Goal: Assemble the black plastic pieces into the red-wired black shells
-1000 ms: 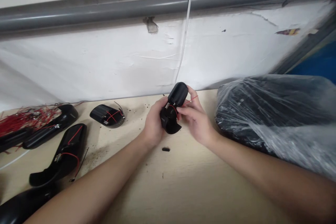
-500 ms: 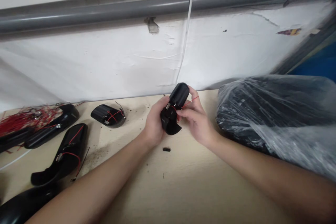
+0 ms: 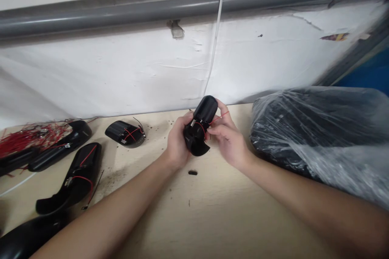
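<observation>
Above the middle of the pale wooden table point(image 3: 219, 214), both hands hold a black plastic housing point(image 3: 200, 123) with thin red wires point(image 3: 199, 126) running across its open side. My left hand point(image 3: 176, 143) wraps round the housing's lower left part. On the right side, my right hand point(image 3: 227, 137) pinches the red wire against the housing, a loop of it passing over the fingers. A small black piece point(image 3: 192, 173) lies on the table just below the hands.
Several similar black housings with red wires point(image 3: 125, 133) point(image 3: 77, 178) lie at the left, beside a heap of red wires point(image 3: 27, 137). At the right stands a clear plastic bag of black parts point(image 3: 322, 129). A white wall, a grey pipe point(image 3: 182, 6) and a white cable point(image 3: 216, 28) are behind.
The housing and both hands have shifted very slightly left; the grip is the same.
</observation>
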`<act>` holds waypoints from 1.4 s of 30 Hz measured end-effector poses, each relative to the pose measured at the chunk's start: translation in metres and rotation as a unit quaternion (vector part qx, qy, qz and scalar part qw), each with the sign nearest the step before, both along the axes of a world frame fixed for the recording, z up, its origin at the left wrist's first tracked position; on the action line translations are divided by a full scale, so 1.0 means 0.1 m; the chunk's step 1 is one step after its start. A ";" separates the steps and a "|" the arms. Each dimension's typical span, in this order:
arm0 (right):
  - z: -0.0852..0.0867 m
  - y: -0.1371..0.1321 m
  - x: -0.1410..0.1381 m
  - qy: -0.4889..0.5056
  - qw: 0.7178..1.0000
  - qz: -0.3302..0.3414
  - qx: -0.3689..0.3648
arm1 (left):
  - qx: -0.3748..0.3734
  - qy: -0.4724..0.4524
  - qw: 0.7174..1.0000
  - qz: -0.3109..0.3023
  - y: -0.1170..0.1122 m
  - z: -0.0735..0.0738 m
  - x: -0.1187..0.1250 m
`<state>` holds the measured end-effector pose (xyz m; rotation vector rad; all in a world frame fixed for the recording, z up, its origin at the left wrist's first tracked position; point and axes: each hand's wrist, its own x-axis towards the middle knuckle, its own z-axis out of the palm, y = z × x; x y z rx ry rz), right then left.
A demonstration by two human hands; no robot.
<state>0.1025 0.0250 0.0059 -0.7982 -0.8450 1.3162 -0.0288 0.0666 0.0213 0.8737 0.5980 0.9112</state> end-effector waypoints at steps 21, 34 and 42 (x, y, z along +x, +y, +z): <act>0.02 0.02 -0.01 0.012 1.000 -0.014 -0.023 | -0.022 0.013 0.999 -0.022 0.03 -0.03 -0.03; 0.02 0.00 -0.01 0.015 0.999 -0.019 -0.021 | -0.030 0.013 0.999 -0.024 0.02 -0.02 -0.01; 0.01 0.01 -0.02 0.013 1.000 -0.008 -0.010 | -0.045 -0.011 0.999 -0.002 0.01 0.02 0.01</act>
